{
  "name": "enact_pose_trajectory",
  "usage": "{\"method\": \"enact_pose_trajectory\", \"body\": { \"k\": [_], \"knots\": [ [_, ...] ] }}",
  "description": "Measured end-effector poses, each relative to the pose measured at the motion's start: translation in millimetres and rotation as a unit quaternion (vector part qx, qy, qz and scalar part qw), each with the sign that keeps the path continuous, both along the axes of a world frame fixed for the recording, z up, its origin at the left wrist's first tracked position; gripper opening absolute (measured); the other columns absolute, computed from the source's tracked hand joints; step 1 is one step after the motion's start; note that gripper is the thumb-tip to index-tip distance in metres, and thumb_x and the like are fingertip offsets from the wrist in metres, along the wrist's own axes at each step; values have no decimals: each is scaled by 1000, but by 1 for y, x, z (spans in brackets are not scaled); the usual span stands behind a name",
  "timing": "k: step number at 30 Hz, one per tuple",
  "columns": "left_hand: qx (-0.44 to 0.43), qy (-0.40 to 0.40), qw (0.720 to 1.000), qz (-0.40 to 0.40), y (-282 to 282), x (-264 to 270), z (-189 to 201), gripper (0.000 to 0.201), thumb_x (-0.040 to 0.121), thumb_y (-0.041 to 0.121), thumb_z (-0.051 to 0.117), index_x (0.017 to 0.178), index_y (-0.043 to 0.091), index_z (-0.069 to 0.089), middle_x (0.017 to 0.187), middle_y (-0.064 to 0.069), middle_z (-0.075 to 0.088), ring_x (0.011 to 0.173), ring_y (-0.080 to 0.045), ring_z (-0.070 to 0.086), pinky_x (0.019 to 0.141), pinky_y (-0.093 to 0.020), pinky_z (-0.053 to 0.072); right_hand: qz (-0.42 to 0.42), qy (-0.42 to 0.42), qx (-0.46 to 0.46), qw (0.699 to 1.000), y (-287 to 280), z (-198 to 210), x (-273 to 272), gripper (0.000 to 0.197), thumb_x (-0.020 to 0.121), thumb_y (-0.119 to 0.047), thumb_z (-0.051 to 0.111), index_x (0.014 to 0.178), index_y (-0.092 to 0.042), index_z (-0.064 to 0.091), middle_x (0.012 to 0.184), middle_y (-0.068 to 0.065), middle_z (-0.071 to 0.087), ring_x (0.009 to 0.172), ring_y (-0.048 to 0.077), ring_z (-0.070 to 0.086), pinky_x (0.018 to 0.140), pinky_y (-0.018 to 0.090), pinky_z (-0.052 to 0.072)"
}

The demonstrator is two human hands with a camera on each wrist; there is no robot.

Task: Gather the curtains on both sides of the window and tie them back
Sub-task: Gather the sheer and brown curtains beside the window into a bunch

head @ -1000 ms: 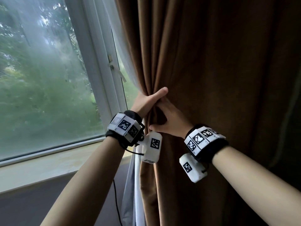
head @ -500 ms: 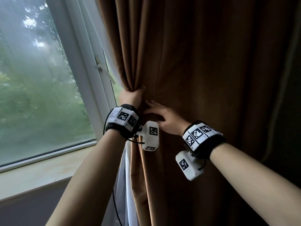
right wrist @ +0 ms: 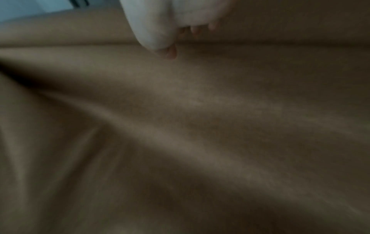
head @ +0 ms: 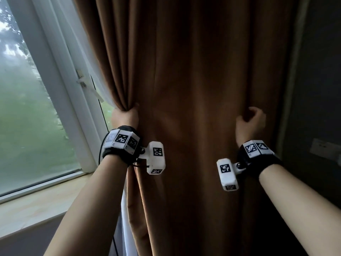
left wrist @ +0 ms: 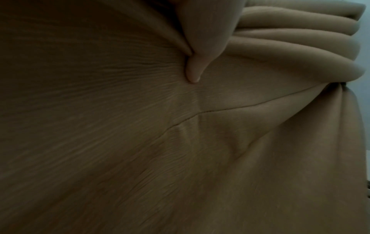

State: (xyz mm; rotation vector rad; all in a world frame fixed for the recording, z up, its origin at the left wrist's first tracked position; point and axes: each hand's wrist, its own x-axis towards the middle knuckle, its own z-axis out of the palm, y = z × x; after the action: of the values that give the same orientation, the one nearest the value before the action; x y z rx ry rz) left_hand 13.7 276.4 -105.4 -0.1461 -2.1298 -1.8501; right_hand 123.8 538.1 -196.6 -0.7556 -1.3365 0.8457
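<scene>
A brown curtain [head: 193, 89] hangs in front of me and fills most of the head view. My left hand [head: 125, 117] grips its bunched left edge at about waist height. In the left wrist view my thumb [left wrist: 198, 47] presses into the gathered folds of the curtain [left wrist: 300, 39]. My right hand [head: 251, 122] is far over on the curtain's right side, fingers curled into a fold there. The right wrist view is blurred; it shows my right hand [right wrist: 160, 23] with thumb and fingertips close together against the brown curtain [right wrist: 200, 126].
A white sheer curtain [head: 127, 228] hangs behind the brown one at its left edge. The window [head: 27, 117] with its white frame and handle [head: 83, 84] is to the left, above a pale sill [head: 36, 206]. A wall switch [head: 324, 148] sits on the dark wall to the right.
My right hand has left its place beside the left hand and moved right across the curtain to its right side. The left hand keeps hold of the bunched edge.
</scene>
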Motion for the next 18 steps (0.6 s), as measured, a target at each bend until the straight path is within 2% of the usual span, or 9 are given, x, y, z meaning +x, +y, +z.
{"method": "enact_pose_trajectory", "body": {
  "k": [3,6,9,11,13,15,16,18],
  "knots": [
    [-12,-9,1000,8,10,-2,-1,44,87,29,60,123,7,51,124,-14,59,114,-33,55,81,-28,38,33,-29,-58,997,29,0,1,65,73,-17,69,132,-5,44,134,17,45,123,31,45,107,35,31],
    [-26,-21,999,16,18,-5,-2,45,87,33,59,124,9,53,123,-14,60,113,-33,56,77,-26,36,26,-32,-52,998,39,1,1,74,71,-27,74,135,-8,41,137,15,41,127,31,41,108,36,30],
    [-30,-26,999,20,24,-7,-2,45,86,34,59,123,9,54,123,-13,60,113,-33,56,77,-27,35,46,-125,-36,990,46,6,2,57,77,-31,71,127,-11,53,135,14,43,125,34,38,103,35,30],
    [-34,-24,999,24,27,-8,-2,45,86,35,59,122,9,54,123,-14,60,112,-33,56,77,-27,36,67,-186,-10,980,48,9,-1,43,81,-27,66,117,-5,61,127,20,51,118,38,42,99,38,35],
    [-33,-27,999,24,29,-9,-3,45,86,35,60,122,8,54,122,-14,60,112,-33,56,76,-27,36,89,-184,26,979,41,12,-6,29,80,-19,63,101,2,65,111,24,58,104,41,52,90,42,43],
    [-29,-31,999,23,31,-10,-3,46,86,35,61,122,6,54,122,-14,60,112,-33,56,77,-27,36,149,-165,66,973,21,14,-13,19,79,-9,62,93,4,63,103,24,61,97,38,56,82,34,42],
    [-28,-31,999,21,31,-12,-3,47,85,35,61,122,6,54,122,-14,60,113,-33,56,77,-27,36,196,-162,98,962,7,14,-16,20,80,-5,62,98,3,63,108,22,61,102,35,56,84,28,39],
    [-28,-30,999,15,31,-14,-3,47,85,34,61,122,7,54,122,-13,60,112,-32,56,78,-27,37,279,-158,169,932,-25,15,-24,31,82,0,60,113,2,60,128,16,56,121,25,49,96,18,30]
  ]
}}
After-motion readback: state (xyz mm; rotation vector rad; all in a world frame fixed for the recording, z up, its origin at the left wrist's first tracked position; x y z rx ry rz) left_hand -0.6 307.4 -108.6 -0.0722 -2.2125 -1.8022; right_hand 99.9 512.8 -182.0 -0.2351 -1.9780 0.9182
